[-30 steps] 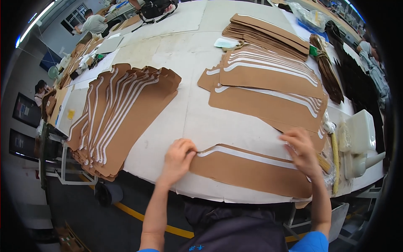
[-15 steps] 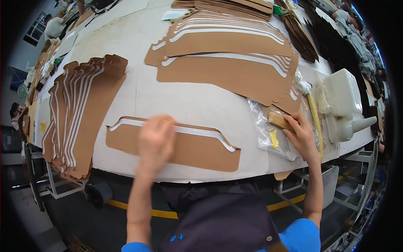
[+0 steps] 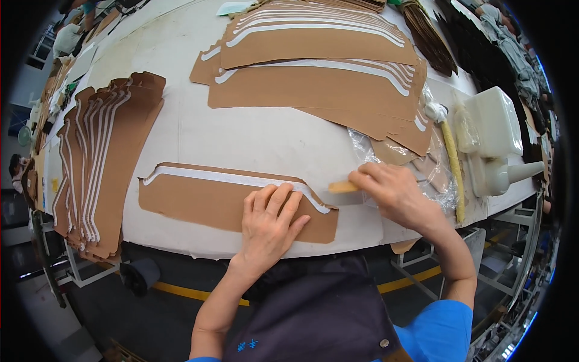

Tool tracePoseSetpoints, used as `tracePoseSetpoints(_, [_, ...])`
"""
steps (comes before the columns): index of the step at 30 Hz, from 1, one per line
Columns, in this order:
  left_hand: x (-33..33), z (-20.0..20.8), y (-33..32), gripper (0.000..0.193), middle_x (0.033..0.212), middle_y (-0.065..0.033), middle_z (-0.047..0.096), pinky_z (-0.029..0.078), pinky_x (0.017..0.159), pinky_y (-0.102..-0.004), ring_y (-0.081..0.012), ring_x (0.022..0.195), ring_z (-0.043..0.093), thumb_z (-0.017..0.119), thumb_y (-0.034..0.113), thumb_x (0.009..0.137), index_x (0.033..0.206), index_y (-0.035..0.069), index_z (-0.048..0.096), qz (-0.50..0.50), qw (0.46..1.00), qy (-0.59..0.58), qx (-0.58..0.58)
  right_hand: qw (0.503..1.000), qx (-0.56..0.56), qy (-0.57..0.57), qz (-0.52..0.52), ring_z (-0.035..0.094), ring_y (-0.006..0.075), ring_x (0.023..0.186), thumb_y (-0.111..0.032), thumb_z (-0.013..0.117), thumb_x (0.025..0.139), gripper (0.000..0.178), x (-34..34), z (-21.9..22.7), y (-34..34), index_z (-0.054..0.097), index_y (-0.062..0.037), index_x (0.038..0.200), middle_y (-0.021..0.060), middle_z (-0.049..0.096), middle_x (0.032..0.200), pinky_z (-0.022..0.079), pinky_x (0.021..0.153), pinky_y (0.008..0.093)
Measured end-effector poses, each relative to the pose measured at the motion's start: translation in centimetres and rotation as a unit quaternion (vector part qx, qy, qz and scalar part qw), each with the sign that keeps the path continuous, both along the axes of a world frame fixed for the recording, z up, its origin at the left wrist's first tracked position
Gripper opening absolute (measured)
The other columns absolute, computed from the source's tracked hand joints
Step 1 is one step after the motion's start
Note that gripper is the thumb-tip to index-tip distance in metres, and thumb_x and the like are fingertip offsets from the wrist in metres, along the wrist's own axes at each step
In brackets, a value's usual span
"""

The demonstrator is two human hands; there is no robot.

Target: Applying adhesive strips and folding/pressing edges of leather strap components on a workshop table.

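A brown panel (image 3: 199, 196) lies on the table in front of me, a white strip along its stepped far edge. My left hand (image 3: 269, 220) rests on the panel's right half, fingers stretched out and the fingertips touching the white strip. My right hand (image 3: 392, 190) is just right of the panel, closed around a small tan block (image 3: 342, 187). The block's end sticks out of my fingers toward the panel, above the white table (image 3: 223, 136). My fingers hide the rest of the block.
Fanned brown panels with white strips lie at the left (image 3: 120, 163) and at the far side (image 3: 307, 90). To the right are a clear plastic bag (image 3: 443, 196), a brush with a yellow handle (image 3: 452, 163) and a white plastic bottle (image 3: 491, 130). Dark strips (image 3: 467, 54) lie beyond.
My left hand has moved right along the panel and come to rest on it. My right hand has lifted the tan block off the plastic bag and carried it left toward the panel.
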State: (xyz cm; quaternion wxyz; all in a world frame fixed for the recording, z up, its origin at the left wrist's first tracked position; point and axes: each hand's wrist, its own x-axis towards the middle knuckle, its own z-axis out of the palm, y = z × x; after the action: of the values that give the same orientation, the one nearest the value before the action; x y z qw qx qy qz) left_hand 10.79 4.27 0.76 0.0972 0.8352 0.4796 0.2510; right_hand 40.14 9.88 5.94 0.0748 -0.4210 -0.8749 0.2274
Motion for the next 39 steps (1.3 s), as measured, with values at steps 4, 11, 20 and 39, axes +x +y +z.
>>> tracePoseSetpoints(4, [-0.2,0.1,-0.8,0.046,0.137,-0.0092,0.06,0.042,0.104,-0.0495,-0.0331,0.125,0.053,0.082,0.024,0.088,0.129,0.007,0.068,-0.005,1.0,0.009,-0.015,0.978,0.166,-0.078,0.097,0.06,0.0231,0.097,-0.014,0.069,0.09,0.051,-1.5,-0.5,-1.2,0.061,-0.0036,0.14,0.009,0.058,0.107,0.049,0.083,0.038])
tracePoseSetpoints(11, [-0.2,0.1,-1.3,0.048,0.139,-0.0078,0.058,0.041,0.105,-0.0497,-0.0323,0.126,0.051,0.08,0.023,0.09,0.136,0.013,0.07,-0.007,1.0,0.001,-0.02,0.968,0.184,-0.058,0.161,0.058,0.0235,0.097,-0.012,0.067,0.088,0.051,-2.7,-0.2,-1.2,0.062,-0.004,0.139,0.0093,0.057,0.112,0.046,0.082,0.0371])
tracePoseSetpoints(20, [0.0,0.1,-1.8,0.047,0.137,-0.0076,0.057,0.04,0.104,-0.0491,-0.0318,0.126,0.05,0.081,0.022,0.088,0.134,0.014,0.072,-0.009,0.999,-0.008,-0.036,0.968,0.177,-0.028,0.177,0.057,0.0229,0.095,-0.012,0.07,0.084,0.049,-3.6,-0.1,-1.4,0.066,0.0003,0.131,0.0084,0.059,0.114,0.044,0.08,0.0377])
tracePoseSetpoints(39, [0.1,-0.4,-2.1,0.052,0.135,-0.0069,0.058,0.041,0.103,-0.0487,-0.0299,0.124,0.052,0.083,0.025,0.086,0.135,0.011,0.07,0.005,0.999,-0.021,-0.023,0.951,0.188,-0.011,0.245,0.057,0.0232,0.097,-0.014,0.069,0.086,0.04,-4.2,-0.6,1.8,0.07,-0.0008,0.124,0.0078,0.058,0.109,0.047,0.08,0.0379])
